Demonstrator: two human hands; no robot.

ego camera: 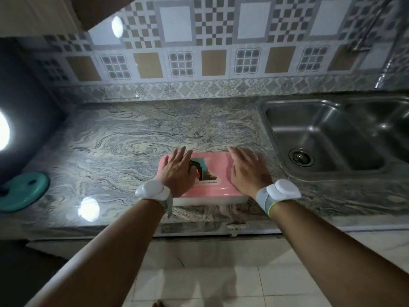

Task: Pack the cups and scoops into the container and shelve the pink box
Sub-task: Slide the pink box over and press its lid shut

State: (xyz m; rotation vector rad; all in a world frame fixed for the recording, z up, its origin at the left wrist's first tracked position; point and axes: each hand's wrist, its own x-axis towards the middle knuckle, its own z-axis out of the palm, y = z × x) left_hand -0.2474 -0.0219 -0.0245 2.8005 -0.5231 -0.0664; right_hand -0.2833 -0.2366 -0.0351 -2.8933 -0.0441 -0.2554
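Observation:
A pink box [215,173] with a picture on its closed lid lies on the marble counter [124,138], near the front edge. My left hand [176,169] rests flat on the left part of the lid, fingers spread. Over the lid's right end, my right hand [249,171] lies flat with fingers apart. Neither hand grips anything. No cups or scoops are in view.
A steel sink [327,140] with a drain sits to the right of the box. A teal round lid [24,191] lies at the counter's left, beside a large dark vessel [24,111]. A tiled wall [199,52] backs the counter. White floor tiles lie below.

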